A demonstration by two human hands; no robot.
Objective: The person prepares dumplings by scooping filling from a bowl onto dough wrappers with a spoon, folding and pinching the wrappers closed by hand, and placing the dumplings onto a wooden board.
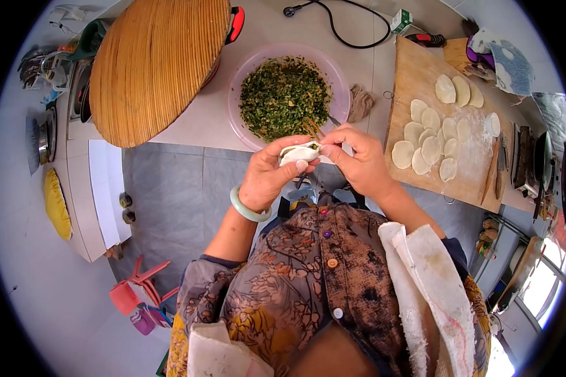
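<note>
In the head view, a half-folded dumpling [299,153] rests in my left hand [269,179], its white wrapper partly open with green filling showing. A pale green bangle [250,205] circles that wrist. My right hand [363,162] is closed at the dumpling's right end, thumb and fingers pinching the wrapper edge. Just beyond both hands is a pink bowl [341,81] of chopped green filling [285,94]. Chopsticks [312,128] lean in the bowl near its front rim; their near ends are partly hidden behind my hands.
A wooden board [415,182] at right bears several round wrappers [431,151], a rolling pin [490,169] and a knife [501,169]. A large woven lid [160,63] stands at left. A cloth [360,103] and a black power cord [349,46] lie near the bowl.
</note>
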